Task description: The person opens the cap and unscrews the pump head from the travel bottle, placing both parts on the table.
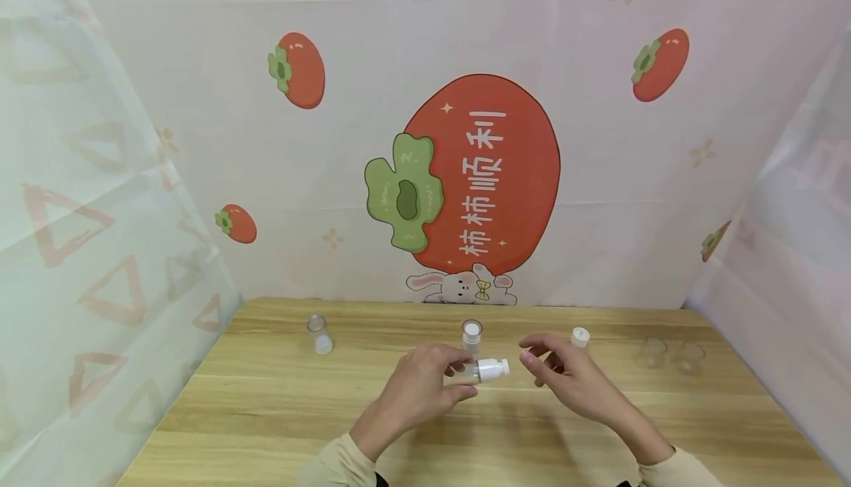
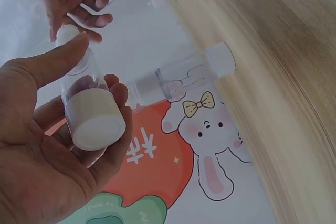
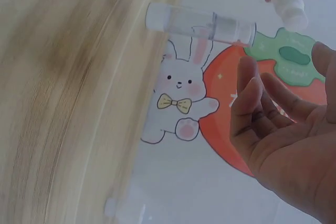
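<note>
The left hand (image 1: 425, 383) grips a white-topped bottle (image 1: 478, 372) above the table (image 1: 266, 413); the right hand (image 1: 572, 377) hangs empty beside it.

Thumb and fingers wrap the clear body (image 1: 467, 375), seemingly to leave the white top (image 1: 493, 369) exposed toward the right hand's loosely bent fingers. A second bottle (image 1: 471, 333) stands near the middle of the table's back edge, its white base (image 2: 221, 60) probably steadying it. A container (image 1: 321, 336) sits toward the back left corner, two clear round pieces (image 1: 690, 357) toward the back right.
</note>
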Tool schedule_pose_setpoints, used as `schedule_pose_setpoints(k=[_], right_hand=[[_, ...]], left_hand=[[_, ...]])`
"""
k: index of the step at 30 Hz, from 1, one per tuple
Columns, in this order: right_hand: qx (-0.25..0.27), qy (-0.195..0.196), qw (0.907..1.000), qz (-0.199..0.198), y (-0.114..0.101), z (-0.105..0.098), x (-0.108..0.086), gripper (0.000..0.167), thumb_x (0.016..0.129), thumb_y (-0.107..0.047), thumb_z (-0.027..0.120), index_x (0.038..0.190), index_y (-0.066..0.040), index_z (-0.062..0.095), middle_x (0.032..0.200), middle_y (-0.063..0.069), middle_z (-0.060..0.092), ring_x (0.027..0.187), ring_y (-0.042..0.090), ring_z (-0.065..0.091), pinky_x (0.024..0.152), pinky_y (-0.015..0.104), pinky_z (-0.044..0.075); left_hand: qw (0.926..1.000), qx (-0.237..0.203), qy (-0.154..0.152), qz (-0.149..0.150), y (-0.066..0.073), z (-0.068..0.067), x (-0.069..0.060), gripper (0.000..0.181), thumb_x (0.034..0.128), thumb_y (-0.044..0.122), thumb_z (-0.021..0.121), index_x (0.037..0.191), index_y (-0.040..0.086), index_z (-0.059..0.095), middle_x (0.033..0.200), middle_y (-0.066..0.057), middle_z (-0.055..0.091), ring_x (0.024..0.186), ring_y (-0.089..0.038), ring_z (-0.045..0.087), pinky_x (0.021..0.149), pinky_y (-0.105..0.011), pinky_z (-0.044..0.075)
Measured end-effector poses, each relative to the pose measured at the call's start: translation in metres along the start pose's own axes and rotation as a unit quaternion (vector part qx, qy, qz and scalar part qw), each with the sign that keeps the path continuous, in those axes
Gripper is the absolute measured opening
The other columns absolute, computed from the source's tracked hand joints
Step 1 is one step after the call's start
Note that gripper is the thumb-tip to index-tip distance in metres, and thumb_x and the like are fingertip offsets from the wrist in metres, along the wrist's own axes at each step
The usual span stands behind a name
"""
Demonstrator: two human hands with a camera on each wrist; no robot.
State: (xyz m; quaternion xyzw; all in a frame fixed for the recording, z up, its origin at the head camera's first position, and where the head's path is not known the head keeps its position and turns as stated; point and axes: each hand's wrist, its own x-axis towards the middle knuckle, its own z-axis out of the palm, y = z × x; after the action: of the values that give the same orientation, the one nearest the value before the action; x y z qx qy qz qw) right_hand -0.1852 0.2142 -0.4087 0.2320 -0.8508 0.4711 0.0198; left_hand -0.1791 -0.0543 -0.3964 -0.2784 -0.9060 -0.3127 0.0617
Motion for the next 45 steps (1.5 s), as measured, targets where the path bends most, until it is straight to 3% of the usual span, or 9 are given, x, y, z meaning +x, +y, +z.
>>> schedule_pose_setpoints(k=[9,15,22,26,45], right_hand=[[0.026,-0.036,0.9983,-0.037,-0.003,0.010,0.005,0.027,0.104,-0.017,0.059,0.122,0.002,0.063,0.094,0.013,0.066,0.069,0.019,0.066,0.060,0.029,0.054],[0.036,-0.047,0.9980,-0.022,-0.008,0.016,0.005,0.028,0.103,-0.021,0.061,0.122,0.000,0.062,0.095,0.016,0.066,0.071,0.017,0.065,0.061,0.028,0.052],[0.041,-0.066,0.9969,-0.007,-0.011,0.022,0.007,0.026,0.104,-0.024,0.060,0.120,-0.004,0.065,0.087,0.002,0.062,0.073,0.018,0.065,0.060,0.028,0.051],[0.048,-0.079,0.9958,0.001,-0.012,0.024,0.008,0.022,0.105,-0.026,0.058,0.115,-0.009,0.068,0.087,0.003,0.061,0.074,0.018,0.064,0.060,0.028,0.051],[0.066,-0.083,0.9942,-0.015,-0.013,0.031,0.010,0.018,0.105,-0.022,0.057,0.102,-0.009,0.070,0.087,0.003,0.068,0.072,0.016,0.064,0.063,0.028,0.054]], left_hand=[[0.9998,0.018,0.002,0.010,0.003,0.002,0.002,0.033,0.0794,0.025,0.089,0.108,0.012,0.078,0.095,0.006,0.074,0.079,-0.003,0.064,0.069,-0.021,0.052],[0.9985,0.046,0.011,0.028,0.004,0.005,0.003,0.032,0.0785,0.025,0.090,0.107,0.015,0.078,0.094,0.008,0.074,0.078,-0.002,0.063,0.068,-0.023,0.051],[0.9949,0.080,0.030,0.053,0.004,0.008,0.002,0.032,0.0793,0.026,0.089,0.106,0.015,0.077,0.094,0.004,0.074,0.081,-0.005,0.066,0.069,-0.024,0.052],[0.9932,0.092,0.041,0.059,0.004,0.009,0.002,0.032,0.0795,0.026,0.089,0.106,0.014,0.076,0.094,0.004,0.074,0.080,-0.005,0.065,0.068,-0.024,0.052],[0.9823,0.139,0.080,0.097,0.005,0.013,0.000,0.034,0.0779,0.027,0.090,0.107,0.015,0.075,0.098,0.003,0.074,0.084,-0.012,0.067,0.071,-0.029,0.054]])
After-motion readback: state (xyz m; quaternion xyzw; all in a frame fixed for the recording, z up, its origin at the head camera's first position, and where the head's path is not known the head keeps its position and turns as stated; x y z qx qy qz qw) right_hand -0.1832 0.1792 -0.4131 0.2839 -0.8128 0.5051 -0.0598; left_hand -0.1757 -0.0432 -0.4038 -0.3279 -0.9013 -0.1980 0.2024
